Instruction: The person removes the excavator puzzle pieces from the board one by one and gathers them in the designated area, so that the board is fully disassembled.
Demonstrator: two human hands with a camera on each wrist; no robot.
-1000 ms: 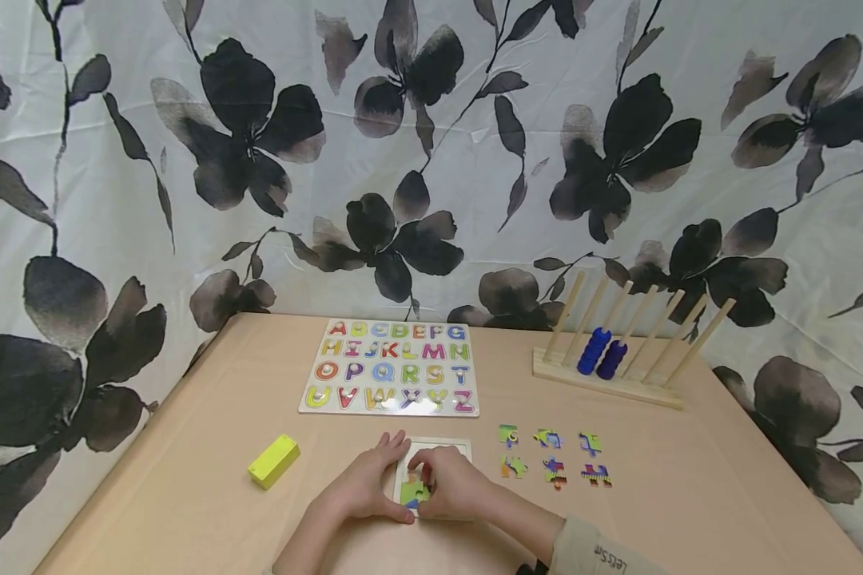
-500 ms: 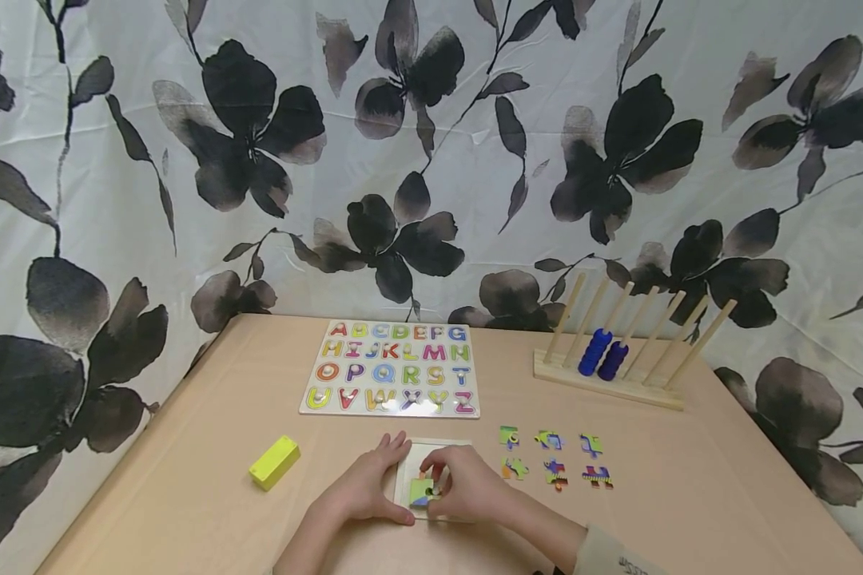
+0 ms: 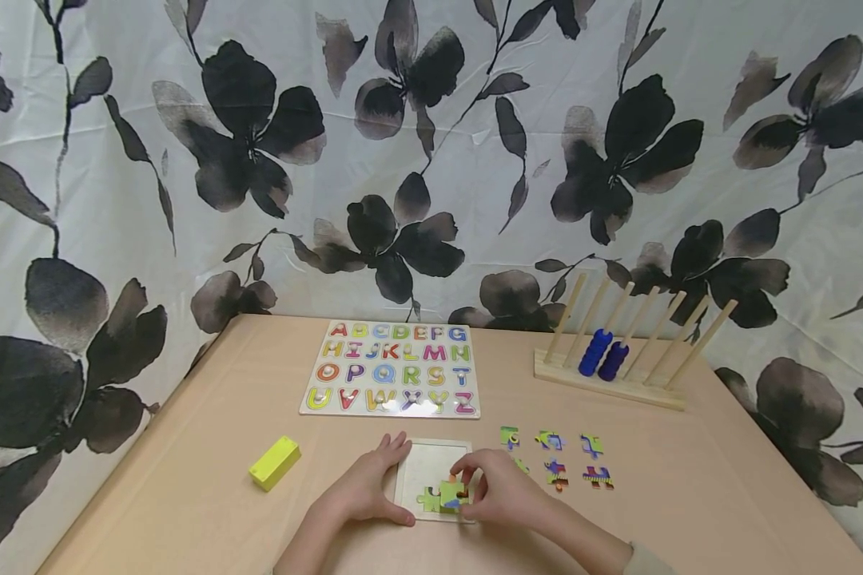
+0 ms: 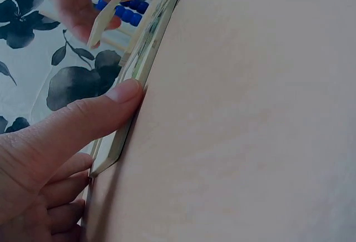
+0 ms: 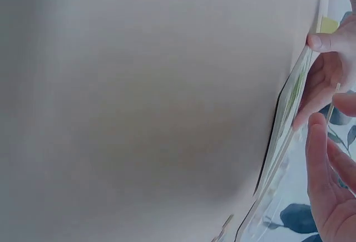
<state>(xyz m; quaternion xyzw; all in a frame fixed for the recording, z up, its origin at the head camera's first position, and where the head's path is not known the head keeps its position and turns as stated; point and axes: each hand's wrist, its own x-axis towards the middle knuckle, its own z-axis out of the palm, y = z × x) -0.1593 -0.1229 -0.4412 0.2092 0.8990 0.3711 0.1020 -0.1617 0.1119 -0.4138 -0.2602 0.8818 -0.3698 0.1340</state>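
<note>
A light wooden puzzle tray (image 3: 431, 459) lies flat on the table, with a green puzzle piece (image 3: 427, 500) inside near its front. My left hand (image 3: 367, 483) holds the tray's left side, thumb at the near edge (image 4: 114, 105) and index finger at the far left corner. Between thumb and fingers, my right hand (image 3: 499, 489) pinches a green and blue puzzle piece (image 3: 449, 497) over the tray's front right part. Both wrist views show this piece edge-on, raised above the tray. Loose puzzle pieces (image 3: 556, 474) lie right of the tray, one partly covered by my right hand.
Behind the tray lies a white alphabet board (image 3: 391, 367) with coloured letters. A wooden peg rack (image 3: 607, 383) with blue beads stands at the back right. Left of my left hand is a yellow block (image 3: 275, 463). Floral cloth (image 3: 431, 160) hangs behind the table.
My right hand has moved to the right over the tray with the pinched puzzle piece, uncovering the green piece in the tray. My left hand stays in place.
</note>
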